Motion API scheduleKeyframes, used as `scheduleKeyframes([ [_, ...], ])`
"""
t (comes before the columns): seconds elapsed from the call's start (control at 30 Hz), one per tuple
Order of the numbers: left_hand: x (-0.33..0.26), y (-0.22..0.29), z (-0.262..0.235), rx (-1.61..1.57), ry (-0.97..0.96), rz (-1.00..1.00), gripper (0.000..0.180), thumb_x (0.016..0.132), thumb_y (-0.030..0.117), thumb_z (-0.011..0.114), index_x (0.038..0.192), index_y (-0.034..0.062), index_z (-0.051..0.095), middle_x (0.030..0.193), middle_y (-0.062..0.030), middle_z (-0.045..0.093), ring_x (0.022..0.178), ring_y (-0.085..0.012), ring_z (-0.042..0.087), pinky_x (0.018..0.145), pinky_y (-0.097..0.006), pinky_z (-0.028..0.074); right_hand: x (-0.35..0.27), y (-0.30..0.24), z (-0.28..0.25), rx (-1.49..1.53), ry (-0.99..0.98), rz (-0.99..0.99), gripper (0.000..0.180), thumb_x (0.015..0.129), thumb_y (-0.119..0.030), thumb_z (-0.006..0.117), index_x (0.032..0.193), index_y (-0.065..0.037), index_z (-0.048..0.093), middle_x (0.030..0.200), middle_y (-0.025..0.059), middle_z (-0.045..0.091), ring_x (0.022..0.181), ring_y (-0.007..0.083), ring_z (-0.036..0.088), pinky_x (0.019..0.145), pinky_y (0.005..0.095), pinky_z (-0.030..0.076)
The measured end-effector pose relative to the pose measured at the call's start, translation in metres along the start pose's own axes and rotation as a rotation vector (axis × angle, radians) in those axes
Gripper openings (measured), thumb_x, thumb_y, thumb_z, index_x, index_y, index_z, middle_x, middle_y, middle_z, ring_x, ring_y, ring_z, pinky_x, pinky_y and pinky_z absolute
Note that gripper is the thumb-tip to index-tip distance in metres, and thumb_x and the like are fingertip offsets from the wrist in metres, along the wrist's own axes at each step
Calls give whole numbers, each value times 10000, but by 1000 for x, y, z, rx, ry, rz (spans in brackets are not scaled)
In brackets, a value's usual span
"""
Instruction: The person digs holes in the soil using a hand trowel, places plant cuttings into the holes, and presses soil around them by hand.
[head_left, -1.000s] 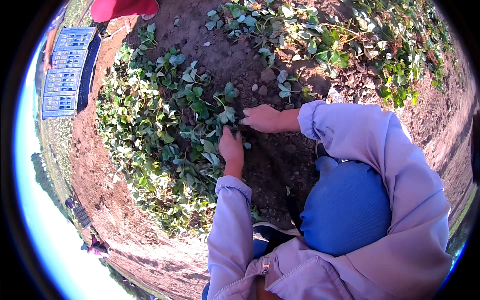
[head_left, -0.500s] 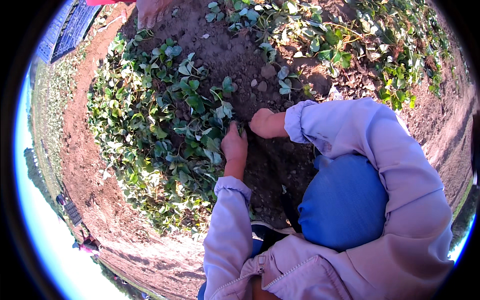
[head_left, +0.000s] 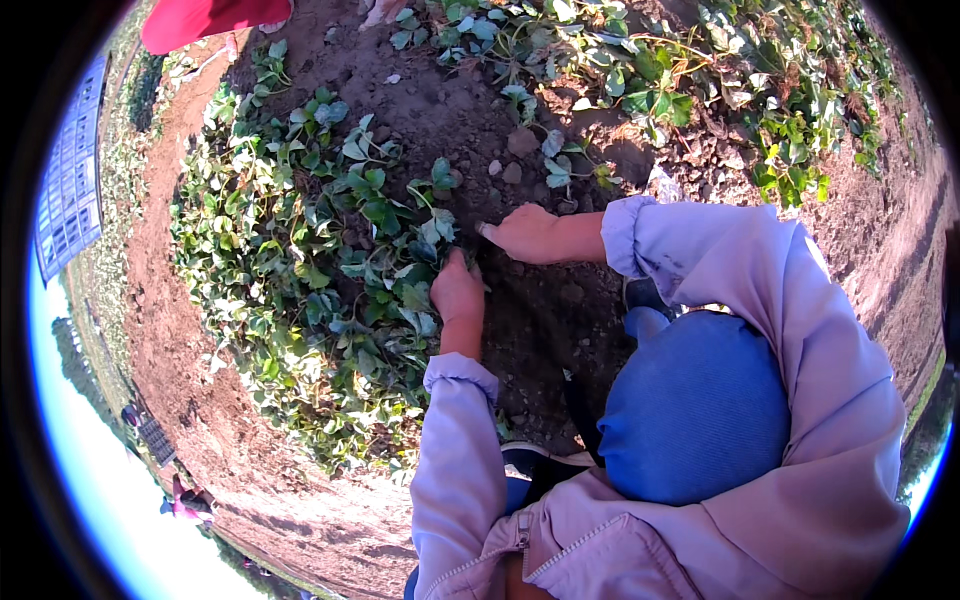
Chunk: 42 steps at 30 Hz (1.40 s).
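My left hand [head_left: 459, 291] is at the right edge of a patch of low green leafy plants [head_left: 372, 215], its fingers closed against the stems at soil level; whatever they pinch is hidden. Just to the right and slightly farther off, my right hand [head_left: 527, 234] hovers low over the dark soil [head_left: 530, 330]. Its fingers are curled in and the thumb side points toward the left hand. I cannot make out anything in it. A small gap separates the two hands.
More plants [head_left: 660, 85] grow at the far right. Small stones [head_left: 521, 142] lie beyond my hands. Another person's red garment [head_left: 215, 22] and hand [head_left: 380, 10] show at the top edge. A blue crate [head_left: 75, 175] stands far left. My knee [head_left: 695, 410] is close by my right arm.
My right hand has drawn a little to the right, away from the plants. My left hand stays by the stems. More of the other person's red garment shows, and their hand has shifted right.
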<state>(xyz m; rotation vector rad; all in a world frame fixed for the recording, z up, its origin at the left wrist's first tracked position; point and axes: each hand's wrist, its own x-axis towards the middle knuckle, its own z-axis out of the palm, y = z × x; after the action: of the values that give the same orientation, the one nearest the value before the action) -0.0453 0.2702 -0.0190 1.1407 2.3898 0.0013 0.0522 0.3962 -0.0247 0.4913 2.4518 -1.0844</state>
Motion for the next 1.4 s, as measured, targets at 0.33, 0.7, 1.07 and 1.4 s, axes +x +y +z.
scheduleKeyframes([
  [0.33,1,3,-2,38,14,7,280,696,195,583,905,47,470,782,-184,574,731,-358,553,624,-442,437,15,8,3,-375,-24,-309,182,655,-123,487,794,-26,553,670,129,582,689,307,581,550,413,449],
  [0.7,-9,0,3,-111,43,75,373,724,209,564,1009,40,393,894,-196,538,783,-364,541,671,-428,434,36,15,-13,-142,172,-209,220,693,-67,447,885,8,525,970,215,476,841,345,512,702,399,434],
  [1.07,-43,12,2,-330,188,168,503,750,193,537,1157,30,292,1131,-194,363,942,-370,466,737,-404,440,-50,61,-52,-178,633,-101,168,681,-101,524,842,-57,532,855,78,492,831,252,499,717,341,424],
  [1.4,-76,17,-9,-415,231,265,420,753,103,510,1138,36,357,1164,-172,351,920,-339,492,702,-373,459,-71,80,-75,-132,694,72,301,736,-181,531,1013,-76,478,909,99,491,844,273,514,699,366,431],
])
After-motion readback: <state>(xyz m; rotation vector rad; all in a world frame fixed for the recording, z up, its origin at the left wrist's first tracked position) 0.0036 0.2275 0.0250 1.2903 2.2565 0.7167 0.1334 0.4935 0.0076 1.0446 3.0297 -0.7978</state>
